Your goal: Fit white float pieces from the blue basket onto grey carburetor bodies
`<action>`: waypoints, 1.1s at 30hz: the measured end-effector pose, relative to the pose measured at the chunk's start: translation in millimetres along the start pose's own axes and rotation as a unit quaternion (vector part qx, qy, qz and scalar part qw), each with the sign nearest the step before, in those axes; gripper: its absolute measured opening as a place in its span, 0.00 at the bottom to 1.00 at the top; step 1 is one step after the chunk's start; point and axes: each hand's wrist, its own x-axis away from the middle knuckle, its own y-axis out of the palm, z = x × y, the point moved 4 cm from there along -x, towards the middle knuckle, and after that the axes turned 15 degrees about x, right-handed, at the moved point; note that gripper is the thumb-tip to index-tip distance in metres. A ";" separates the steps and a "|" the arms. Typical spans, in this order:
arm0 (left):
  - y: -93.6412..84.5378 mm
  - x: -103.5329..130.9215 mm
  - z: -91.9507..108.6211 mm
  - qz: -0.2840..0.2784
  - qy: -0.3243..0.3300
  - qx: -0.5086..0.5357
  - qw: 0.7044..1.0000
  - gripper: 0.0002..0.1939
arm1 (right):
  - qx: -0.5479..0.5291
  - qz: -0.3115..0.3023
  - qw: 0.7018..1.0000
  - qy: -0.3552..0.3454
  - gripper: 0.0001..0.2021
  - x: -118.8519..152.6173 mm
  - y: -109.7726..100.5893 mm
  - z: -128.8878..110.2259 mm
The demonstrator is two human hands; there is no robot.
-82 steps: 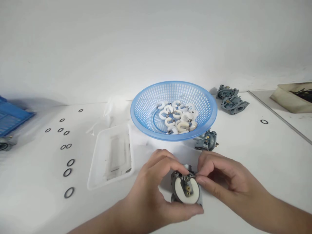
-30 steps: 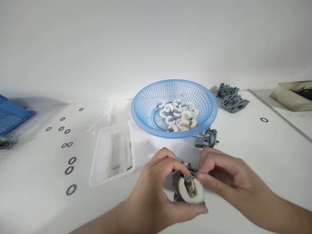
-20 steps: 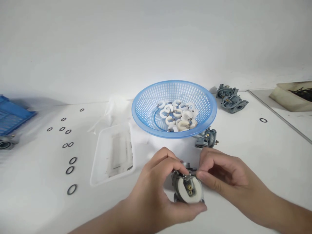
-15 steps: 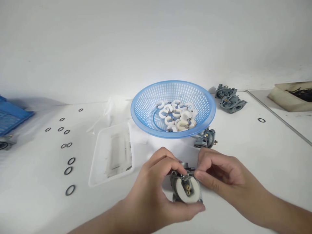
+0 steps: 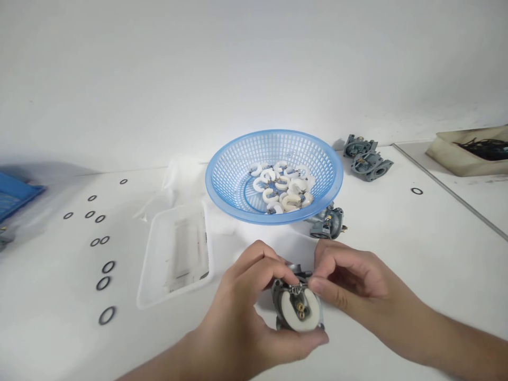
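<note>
**Both hands closing on a carburetor body in front of the blue basket**

While the head camera is looking down over the white table (image 5: 397, 264), a blue mesh basket (image 5: 238, 174) is sitting at the centre, holding a heap of white horseshoe-shaped floats (image 5: 280, 189) with small metal hinges. Left of it, a clear plastic tray (image 5: 174, 259) is lying flat, its contents too faint to tell. At the far right edge a beige container (image 5: 448, 159) is holding something dark and tangled. A blue crate (image 5: 14, 193) is showing at the left margin.

Nearer the camera, the left hand (image 5: 242, 312) is gripping a grey carburetor body (image 5: 296, 307) from the left and below, thumb under it, fingers curled over the top. The right hand (image 5: 349, 288) is pinching at the hinge on the upper edge with thumb and forefinger. The body is being held just above the table, in front of the basket, its float face turned up toward the camera; a white float (image 5: 286, 311) is seated there, its open end pointing away toward the basket. No clear long axis is showing.

Black O-rings (image 5: 103, 283) are lying scattered at left, one more (image 5: 416, 190) at right. Another carburetor (image 5: 327, 225) is resting against the basket, and two more (image 5: 367, 159) are lying behind it.
</note>
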 end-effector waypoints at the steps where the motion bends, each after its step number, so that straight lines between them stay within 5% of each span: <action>1: 0.2 0.2 0.3 -0.002 0.002 -0.003 1.000 0.30 | -0.009 -0.004 1.000 0.004 0.19 -0.3 -0.1 -0.1; 14: 0.1 0.0 -0.4 -0.019 -0.005 0.006 1.000 0.32 | -0.061 -0.108 0.992 0.003 0.14 -7.1 -11.3 9.0; 33: 0.1 0.6 -9.5 -0.021 0.009 0.081 0.996 0.36 | 0.006 -0.068 0.998 -0.008 0.18 -6.9 -8.1 5.6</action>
